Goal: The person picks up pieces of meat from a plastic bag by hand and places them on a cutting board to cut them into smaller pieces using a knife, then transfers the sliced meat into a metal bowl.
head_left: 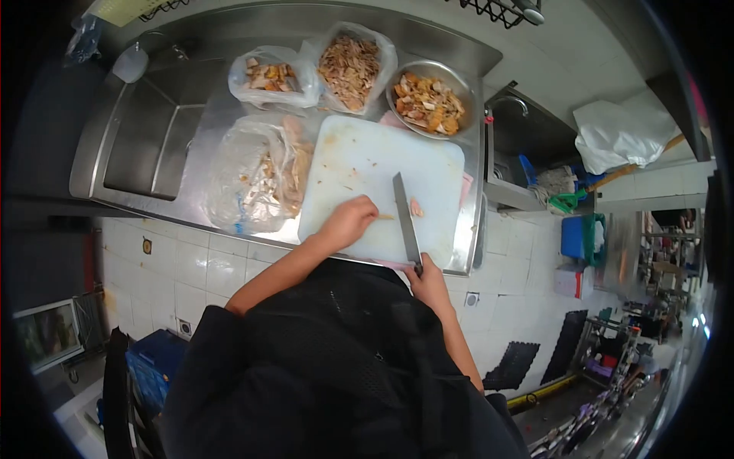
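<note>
A kitchen knife (407,222) is gripped by its handle in my right hand (430,284) at the near edge of the white cutting board (344,164). Its blade points away from me over the board. My left hand (349,222) rests low on the board's left half, fingers curled together on a thin strip of meat (386,216) that pokes out toward the blade. Right of the blade lies a small pinkish piece of meat (416,206). Small scraps are scattered over the board. Pink cloth shows under its edges.
Behind the board stand a metal bowl of chopped meat (430,99), a bag of shredded meat (349,69) and a bag of chunks (269,75). Left of it lies a clear plastic bag with larger meat pieces (260,172). Sinks (145,138) flank the steel counter.
</note>
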Tool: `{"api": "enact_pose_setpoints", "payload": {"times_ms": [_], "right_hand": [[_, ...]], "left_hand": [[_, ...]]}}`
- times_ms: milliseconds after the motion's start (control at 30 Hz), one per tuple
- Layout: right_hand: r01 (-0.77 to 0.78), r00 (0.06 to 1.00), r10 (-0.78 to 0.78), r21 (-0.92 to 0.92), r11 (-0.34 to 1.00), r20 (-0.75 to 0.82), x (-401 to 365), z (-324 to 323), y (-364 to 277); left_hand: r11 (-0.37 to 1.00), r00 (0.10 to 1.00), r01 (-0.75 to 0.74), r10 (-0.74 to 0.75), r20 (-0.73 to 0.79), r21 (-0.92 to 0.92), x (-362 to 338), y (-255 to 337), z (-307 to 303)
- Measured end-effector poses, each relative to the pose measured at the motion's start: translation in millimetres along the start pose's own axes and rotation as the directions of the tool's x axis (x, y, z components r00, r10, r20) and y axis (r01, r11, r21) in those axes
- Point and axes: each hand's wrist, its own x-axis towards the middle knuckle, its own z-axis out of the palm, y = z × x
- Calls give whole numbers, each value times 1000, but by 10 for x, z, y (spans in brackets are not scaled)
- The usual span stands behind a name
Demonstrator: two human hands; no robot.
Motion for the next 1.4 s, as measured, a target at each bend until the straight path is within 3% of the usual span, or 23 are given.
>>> {"api": "enact_pose_setpoints", "payload": {"times_ms": [33, 100, 133, 200, 367, 433, 500, 533, 600, 667, 700, 767, 800, 867, 900, 933, 1000, 1033, 1067, 1167, 1233, 1300, 1400], "right_hand": [[12, 1000, -12, -10, 1000, 28, -18, -11, -12], [12, 999, -11, -27, 1000, 37, -29, -16, 22], [10, 999, -9, -29, 1000, 34, -21, -15, 31], [-3, 1000, 3, -13, 1000, 10, -70, -2, 59], [14, 999, -12, 40, 999, -42, -100, 20, 43], [60, 987, -70, -73, 996, -142, -161, 55, 80], [101, 993, -102, -23, 995, -64, -242, -53, 20], [114, 993, -114, 25, 993, -4, -257, -114, -3], [136, 986, -142, 78, 988, 88, -244, -162, 37], [138, 975, -155, 114, 984, 162, -237, -135, 103], [70, 983, -99, 184, 980, 154, -215, -89, 182], [-41, 995, 18, 222, 974, 100, -182, -132, 60], [-30, 995, 8, 217, 976, 104, -150, -138, 46], [-24, 996, 43, 242, 970, -73, -64, -151, 61], [26, 993, -2, 197, 980, -121, -18, -168, 22], [35, 993, -11, 197, 980, -121, 3, -188, -10], [-43, 996, 58, 210, 977, -68, -4, -283, -154], [-50, 997, 60, 215, 975, -40, -15, -298, -230], [-51, 997, 61, 212, 976, -40, -15, -277, -230], [76, 997, -77, 44, 996, 17, 72, -119, -69], [105, 994, -104, 77, 992, -15, 73, -27, 91], [119, 992, -114, 131, 984, -46, 44, 56, 38], [39, 999, -37, 48, 998, -30, 31, -5, -40]], "left_hand": [[1000, 1000, 3, -3, 1, -11, -33, -27, 117], [980, 995, -87, 76, 64, 182, -61, -96, 289], [979, 994, -95, 83, 71, 180, -59, -126, 285], [992, 995, 95, -91, -50, 79, -138, -136, 253], [991, 998, 55, -52, -31, 120, -133, -31, 278], [985, 997, 69, -61, -51, 158, -109, -9, 317], [994, 993, 107, -106, -59, 6, -118, -52, 215], [992, 989, 122, -119, -83, 29, -115, -74, 100], [957, 824, 221, -285, -489, -185, -74, -117, -155], [963, 614, 257, -228, -756, -81, -70, -471, -503], [964, 487, 261, -181, -855, -55, -98, -710, -695], [907, 379, 413, -254, -890, -82, -213, -1016, -1113], [906, 368, 414, -251, -895, -84, -307, -1115, -1243], [846, 590, 532, -398, -702, -33, -402, -1261, -1430], [788, 627, 598, -573, -528, -146, -411, -1293, -1443], [790, 624, 596, -569, -535, -145, -448, -1309, -1417], [879, 818, 398, -210, -536, 263, -512, -1254, -1336], [807, 726, 583, -469, -503, 89, -506, -1174, -1337], [807, 725, 584, -471, -503, 86, -513, -1178, -1339], [834, 631, 528, -512, -583, -161, -591, -1226, -1406], [721, 510, 491, -693, -510, -489, -697, -1225, -1591], [699, 507, 437, -711, -487, -566, -801, -1032, -1798], [668, 524, 342, -720, -456, -661, -819, -758, -2048]]}}
